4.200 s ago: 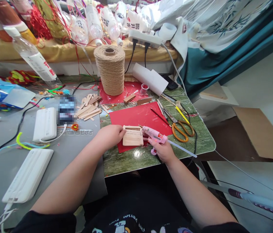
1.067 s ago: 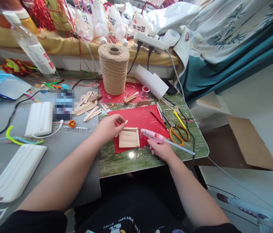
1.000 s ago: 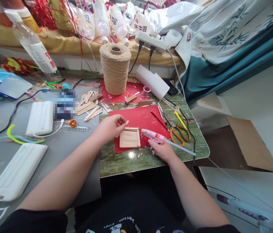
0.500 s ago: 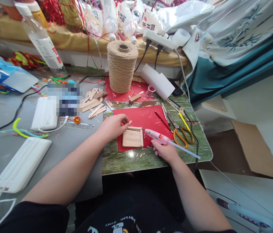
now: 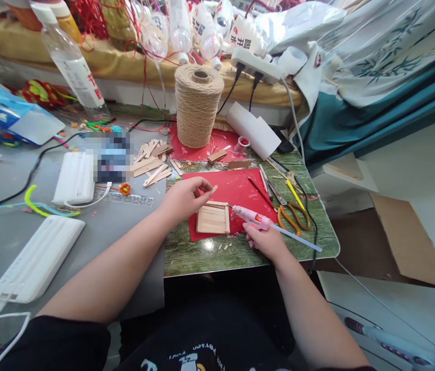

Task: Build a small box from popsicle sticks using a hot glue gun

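Note:
A small square panel of glued wooden craft sticks (image 5: 212, 218) lies on a red sheet (image 5: 229, 191) on the green-patterned table top (image 5: 217, 252). My left hand (image 5: 184, 196) hovers just above the panel's upper left corner and pinches a single wooden stick (image 5: 211, 190) between thumb and fingers. My right hand (image 5: 265, 241) grips a pink hot glue gun (image 5: 251, 219), its nozzle pointing left at the panel's upper right corner. A clear glue stick pokes out of the gun's back end.
A big twine spool (image 5: 196, 105) stands behind the red sheet. Loose wooden sticks (image 5: 151, 164) lie to the left, orange-handled scissors (image 5: 293, 216) to the right. White power banks (image 5: 36, 257), cables, a power strip (image 5: 255, 65), bottles and a white paper roll (image 5: 253, 130) crowd the back.
Earlier my left hand pressed on the panel; it has since lifted off and picked up a single stick. The glue gun has stayed by the panel's right edge. The camera drifted slightly.

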Action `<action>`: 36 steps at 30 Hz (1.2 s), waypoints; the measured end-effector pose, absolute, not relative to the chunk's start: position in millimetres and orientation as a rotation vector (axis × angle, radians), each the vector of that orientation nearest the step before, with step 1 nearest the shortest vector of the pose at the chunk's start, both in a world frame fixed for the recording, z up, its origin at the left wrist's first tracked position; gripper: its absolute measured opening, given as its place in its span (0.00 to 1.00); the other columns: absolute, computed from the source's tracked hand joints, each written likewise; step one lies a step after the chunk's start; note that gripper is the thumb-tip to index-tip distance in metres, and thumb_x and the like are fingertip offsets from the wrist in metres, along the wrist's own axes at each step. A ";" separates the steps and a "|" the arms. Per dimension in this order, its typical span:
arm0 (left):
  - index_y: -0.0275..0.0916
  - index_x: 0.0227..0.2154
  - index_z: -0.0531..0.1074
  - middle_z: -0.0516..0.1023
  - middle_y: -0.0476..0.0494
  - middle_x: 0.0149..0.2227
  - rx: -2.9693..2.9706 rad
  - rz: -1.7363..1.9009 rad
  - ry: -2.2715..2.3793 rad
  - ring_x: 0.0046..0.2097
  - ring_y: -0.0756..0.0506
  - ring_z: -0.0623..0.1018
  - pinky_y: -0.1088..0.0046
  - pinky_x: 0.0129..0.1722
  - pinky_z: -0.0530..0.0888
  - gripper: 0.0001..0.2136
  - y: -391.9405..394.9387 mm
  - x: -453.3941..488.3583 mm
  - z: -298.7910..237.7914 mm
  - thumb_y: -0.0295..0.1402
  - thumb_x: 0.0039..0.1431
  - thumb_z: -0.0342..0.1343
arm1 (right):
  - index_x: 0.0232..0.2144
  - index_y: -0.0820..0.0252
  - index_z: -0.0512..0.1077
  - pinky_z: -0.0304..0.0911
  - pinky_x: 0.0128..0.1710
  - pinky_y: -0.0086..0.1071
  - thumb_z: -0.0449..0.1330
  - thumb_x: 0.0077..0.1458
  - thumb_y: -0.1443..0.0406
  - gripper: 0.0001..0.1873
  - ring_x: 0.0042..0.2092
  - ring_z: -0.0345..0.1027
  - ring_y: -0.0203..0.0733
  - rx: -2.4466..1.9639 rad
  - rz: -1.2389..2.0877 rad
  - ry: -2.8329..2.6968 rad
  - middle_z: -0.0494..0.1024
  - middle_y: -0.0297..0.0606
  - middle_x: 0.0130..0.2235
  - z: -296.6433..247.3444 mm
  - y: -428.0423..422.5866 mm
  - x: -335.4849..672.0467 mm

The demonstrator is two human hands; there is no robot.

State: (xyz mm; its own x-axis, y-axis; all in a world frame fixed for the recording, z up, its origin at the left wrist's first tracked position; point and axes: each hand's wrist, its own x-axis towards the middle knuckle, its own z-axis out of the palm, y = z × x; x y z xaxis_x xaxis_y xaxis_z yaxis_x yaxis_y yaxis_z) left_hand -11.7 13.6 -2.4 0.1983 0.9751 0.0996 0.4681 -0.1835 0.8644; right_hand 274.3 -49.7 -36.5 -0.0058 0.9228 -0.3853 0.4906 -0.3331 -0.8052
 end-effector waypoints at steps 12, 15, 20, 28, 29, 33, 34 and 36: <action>0.39 0.39 0.76 0.80 0.46 0.35 1.403 1.092 1.147 0.31 0.51 0.75 0.74 0.30 0.72 0.09 12.1 -10.5 8.9 0.39 0.63 0.63 | 0.52 0.61 0.79 0.61 0.19 0.26 0.64 0.60 0.54 0.23 0.19 0.65 0.35 -1.770 1.360 -1.496 0.72 0.30 0.19 -27.2 -49.4 273.5; 0.39 0.37 0.76 0.80 0.46 0.33 1.455 0.994 1.179 0.30 0.51 0.74 0.74 0.29 0.71 0.10 10.2 -10.8 8.6 0.41 0.63 0.63 | 0.56 0.59 0.76 0.61 0.18 0.26 0.66 0.58 0.52 0.28 0.19 0.66 0.35 -1.738 1.409 -1.455 0.73 0.29 0.22 -24.9 -51.2 275.7; 0.40 0.36 0.76 0.81 0.46 0.32 1.506 0.804 1.159 0.32 0.49 0.77 0.73 0.31 0.72 0.11 9.6 -12.1 4.3 0.43 0.62 0.63 | 0.54 0.58 0.77 0.57 0.16 0.25 0.68 0.56 0.49 0.29 0.19 0.65 0.33 -1.665 1.514 -1.311 0.73 0.30 0.23 -34.4 -60.1 286.0; 0.42 0.39 0.75 0.84 0.50 0.32 1.534 0.487 1.191 0.32 0.47 0.83 0.70 0.34 0.75 0.09 8.0 -5.9 3.3 0.40 0.59 0.63 | 0.59 0.56 0.77 0.61 0.20 0.25 0.68 0.60 0.53 0.27 0.22 0.63 0.32 -1.495 1.763 -1.505 0.72 0.31 0.25 -31.5 -69.9 317.8; 0.43 0.40 0.75 0.84 0.50 0.33 1.550 0.472 1.203 0.32 0.47 0.83 0.70 0.35 0.75 0.10 8.1 -5.4 3.2 0.39 0.59 0.63 | 0.60 0.56 0.77 0.61 0.20 0.25 0.67 0.60 0.54 0.27 0.22 0.62 0.32 -1.491 1.773 -1.545 0.72 0.31 0.25 -29.2 -69.8 320.6; 0.43 0.41 0.75 0.85 0.50 0.34 1.632 0.424 1.239 0.33 0.47 0.83 0.70 0.36 0.75 0.10 8.7 -4.4 2.1 0.39 0.58 0.63 | 0.61 0.57 0.76 0.61 0.21 0.25 0.66 0.61 0.56 0.27 0.23 0.59 0.31 -1.485 1.801 -1.591 0.77 0.35 0.29 -21.9 -68.4 322.6; 0.43 0.41 0.75 0.85 0.50 0.34 1.642 0.418 1.244 0.33 0.46 0.83 0.70 0.36 0.75 0.10 8.8 -4.3 2.0 0.39 0.59 0.63 | 0.61 0.57 0.76 0.60 0.20 0.25 0.65 0.61 0.57 0.28 0.22 0.58 0.30 -1.478 1.808 -1.592 0.78 0.36 0.30 -20.7 -67.8 321.7; 0.43 0.40 0.75 0.85 0.50 0.34 1.651 0.410 1.250 0.33 0.46 0.83 0.70 0.35 0.75 0.10 9.0 -4.2 2.1 0.40 0.59 0.63 | 0.62 0.57 0.75 0.59 0.20 0.24 0.64 0.61 0.58 0.28 0.22 0.56 0.30 -1.454 1.823 -1.600 0.79 0.36 0.32 -18.7 -66.5 319.7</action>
State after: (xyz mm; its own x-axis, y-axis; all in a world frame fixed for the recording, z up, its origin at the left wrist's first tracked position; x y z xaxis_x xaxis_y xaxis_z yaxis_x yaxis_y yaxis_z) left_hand -4.2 9.0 2.1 0.4119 0.8678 -0.2779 0.5352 0.0164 0.8446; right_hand 319.7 -66.5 -18.7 -0.4354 0.7663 -0.4725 0.3689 -0.3269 -0.8701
